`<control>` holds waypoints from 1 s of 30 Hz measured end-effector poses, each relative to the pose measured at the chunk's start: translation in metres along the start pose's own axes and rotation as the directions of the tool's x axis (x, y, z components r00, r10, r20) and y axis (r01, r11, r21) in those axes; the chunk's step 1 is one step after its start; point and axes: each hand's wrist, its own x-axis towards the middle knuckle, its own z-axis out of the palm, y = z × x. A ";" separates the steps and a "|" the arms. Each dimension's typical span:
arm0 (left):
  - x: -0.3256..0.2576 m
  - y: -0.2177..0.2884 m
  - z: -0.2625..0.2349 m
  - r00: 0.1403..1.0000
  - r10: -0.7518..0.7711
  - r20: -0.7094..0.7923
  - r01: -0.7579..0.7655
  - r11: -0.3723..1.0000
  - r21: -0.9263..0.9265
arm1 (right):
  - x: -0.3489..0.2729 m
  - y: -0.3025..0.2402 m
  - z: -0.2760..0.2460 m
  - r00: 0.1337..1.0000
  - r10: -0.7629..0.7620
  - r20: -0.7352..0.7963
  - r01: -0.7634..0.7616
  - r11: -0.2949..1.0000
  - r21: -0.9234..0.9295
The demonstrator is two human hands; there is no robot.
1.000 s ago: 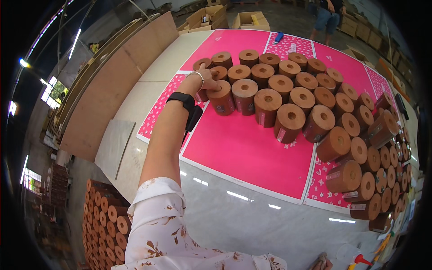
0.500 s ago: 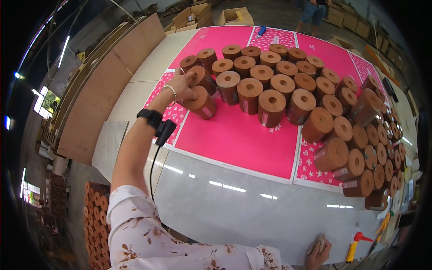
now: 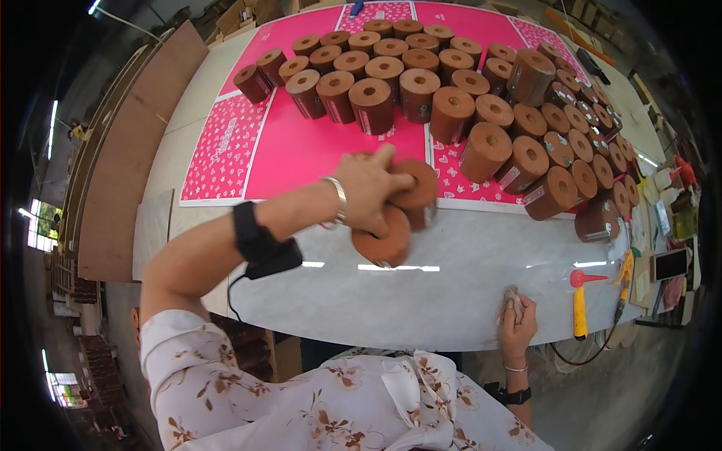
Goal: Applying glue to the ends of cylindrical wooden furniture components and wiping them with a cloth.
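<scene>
My left hand (image 3: 361, 188) grips two brown cylinders with round holes in their ends. The front cylinder (image 3: 381, 242) has its top facing up over the grey tabletop, and the rear cylinder (image 3: 418, 188) is right beside it. Motion blurs both, and the fingers partly cover them. At the right, my right hand (image 3: 520, 322) is closed round a crumpled grey cloth (image 3: 512, 301) above the grey tabletop (image 3: 451, 293). Many similar cylinders (image 3: 372, 94) stand in rows on a pink printed sheet (image 3: 308, 154) beyond my hands.
A yellow tool with a red nozzle (image 3: 579, 308) lies right of my right hand, near another yellow tool (image 3: 625, 274) with a hose. One cylinder (image 3: 531, 75) sits higher than its neighbours. A wooden board (image 3: 139, 165) stands along the left. A blue object (image 3: 356, 8) lies at the far edge.
My left hand has brought two cylinders from the sheet's left side toward the near tabletop. The view has shifted, and more of my right arm shows, its hand still round the cloth.
</scene>
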 end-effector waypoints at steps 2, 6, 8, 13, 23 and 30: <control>0.012 0.023 0.013 0.994 0.091 -0.061 -0.085 0.992 0.094 | -0.001 -0.001 0.003 0.998 -0.057 -0.040 0.054 0.995 -0.081; 0.024 0.054 0.024 0.990 0.138 -0.011 -0.132 0.964 0.229 | -0.007 0.016 0.000 0.997 -0.052 -0.050 0.048 0.996 -0.071; 0.019 0.052 0.021 0.988 0.152 0.002 -0.147 0.953 0.265 | -0.008 0.014 -0.002 0.999 -0.007 -0.039 0.004 0.997 -0.081; 0.008 0.015 -0.003 0.978 0.207 0.009 -0.207 0.978 0.022 | -0.007 0.016 0.003 0.999 0.007 -0.049 -0.010 0.997 -0.076; 0.041 -0.308 -0.036 0.631 -0.586 -0.508 0.612 0.779 -0.138 | -0.007 0.019 -0.001 0.985 -0.152 0.085 0.172 0.925 -0.339; 0.079 -0.374 -0.013 0.515 -0.750 -0.415 0.829 0.558 0.021 | -0.027 0.055 -0.003 0.989 0.137 0.056 -0.127 0.980 -0.153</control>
